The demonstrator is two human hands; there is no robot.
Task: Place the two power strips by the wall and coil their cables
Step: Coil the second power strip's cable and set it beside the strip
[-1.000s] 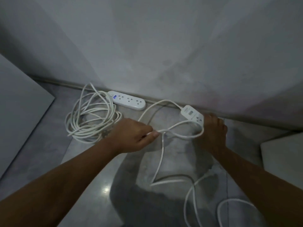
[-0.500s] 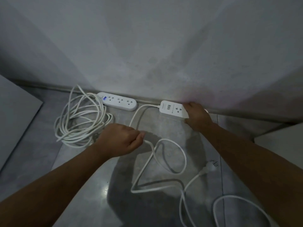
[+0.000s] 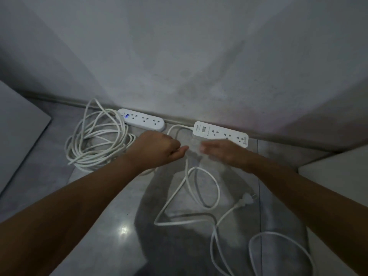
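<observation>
Two white power strips lie flat against the wall's base. The left power strip has a blue mark, and its cable sits in a loose coil to its left. The right power strip has a small display. Its cable runs from its left end, through my left hand, then sprawls in loops over the floor to a plug. My left hand is shut on that cable. My right hand, blurred, hovers just in front of the right strip with fingers spread, holding nothing.
The grey wall meets the tiled floor along a low skirting. A flat grey panel lies at the left edge. A pale block stands at the right. More cable loops trail toward me at the lower right.
My right hand set the right power strip flat against the wall, let go of it and pulled back toward my left hand. My left hand kept its hold on the cable.
</observation>
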